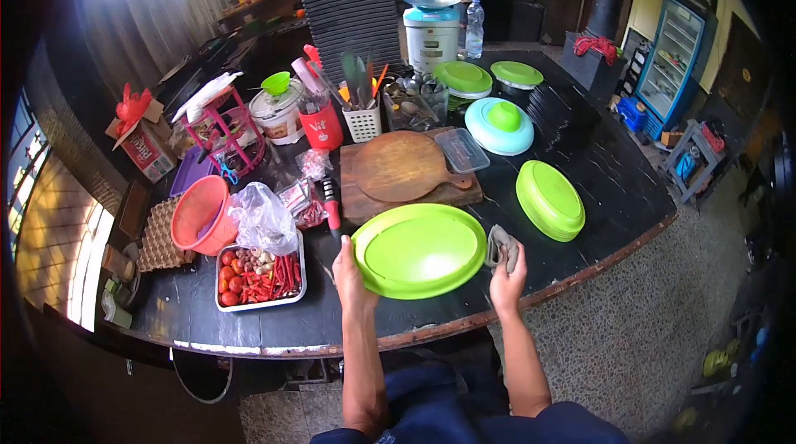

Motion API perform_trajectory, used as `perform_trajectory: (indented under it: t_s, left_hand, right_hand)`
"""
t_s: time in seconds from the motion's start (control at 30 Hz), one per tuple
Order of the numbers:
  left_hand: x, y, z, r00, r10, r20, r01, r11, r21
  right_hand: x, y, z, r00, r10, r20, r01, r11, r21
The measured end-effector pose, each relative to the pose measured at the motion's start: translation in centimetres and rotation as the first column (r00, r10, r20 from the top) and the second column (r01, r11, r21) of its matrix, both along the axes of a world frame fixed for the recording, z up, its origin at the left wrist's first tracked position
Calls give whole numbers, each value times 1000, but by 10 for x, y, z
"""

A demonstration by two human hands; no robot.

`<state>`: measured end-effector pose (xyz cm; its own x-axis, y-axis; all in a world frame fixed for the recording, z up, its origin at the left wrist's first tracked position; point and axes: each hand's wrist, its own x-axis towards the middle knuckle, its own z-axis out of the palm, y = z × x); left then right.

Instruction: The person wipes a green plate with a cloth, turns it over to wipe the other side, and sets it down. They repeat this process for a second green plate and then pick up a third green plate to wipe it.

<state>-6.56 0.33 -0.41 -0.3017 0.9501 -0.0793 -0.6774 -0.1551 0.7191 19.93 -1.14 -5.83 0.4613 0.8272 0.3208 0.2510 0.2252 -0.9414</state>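
A green oval plate [419, 251] is held above the front edge of the black table [431, 320]. My left hand [350, 274] grips its left rim, the thumb up on the edge. At the plate's right rim, my right hand [507, 270] is closed on a grey cloth [499, 247], which is against or close beside the rim. Behind the plate lie a round wooden board [394, 166] and a rectangular one [356, 203] under it. To the right rests a stack of green oval plates [550, 200].
Left stand a metal tray [303, 286] of chillies and tomatoes, a red basket [203, 216], a plastic bag [264, 216] and an egg carton [162, 237]. Behind are a utensil holder [362, 124], a lidded blue bowl [489, 135], green lids [462, 77] and a water dispenser [431, 39].
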Motion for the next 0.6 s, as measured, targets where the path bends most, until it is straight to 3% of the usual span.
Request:
perform_trajectory:
  t_s: [0.07,0.13,0.2,0.27,0.33,0.37,0.4,0.47,0.53,0.6]
  left_hand:
    - [11,2,0,988,-156,-9,155,987,-49]
    - [25,6,-5,983,-185,-9,185,981,-62]
    - [41,7,-9,972,-234,-5,228,952,-204]
    - [56,13,-28,963,-270,2,264,937,-229]
    - [72,20,-45,945,-326,6,316,910,-270]
    - [82,22,-50,937,-348,30,341,893,-293]
    - [92,25,-50,932,-360,28,352,887,-298]
    - [116,33,-49,910,-413,33,402,861,-312]
    - [142,52,-55,890,-447,92,452,835,-314]
    - [171,84,-80,830,-501,247,556,779,-289]
  right_hand:
    - [16,3,-4,896,175,-407,-183,983,20]
    - [29,-8,2,859,167,-484,-228,971,-69]
    - [49,-18,-16,756,169,-632,-296,950,-100]
    - [71,-34,-26,700,195,-687,-325,944,-63]
    - [88,-53,-11,349,204,-915,-428,903,38]
    - [93,-59,1,302,90,-949,-385,922,-35]
    - [100,-63,-4,300,82,-951,-373,927,-37]
    - [118,-75,-15,739,199,-643,-331,939,-90]
    - [139,-77,-21,714,178,-678,-317,945,-85]
    - [161,-77,-28,662,38,-748,-238,958,-162]
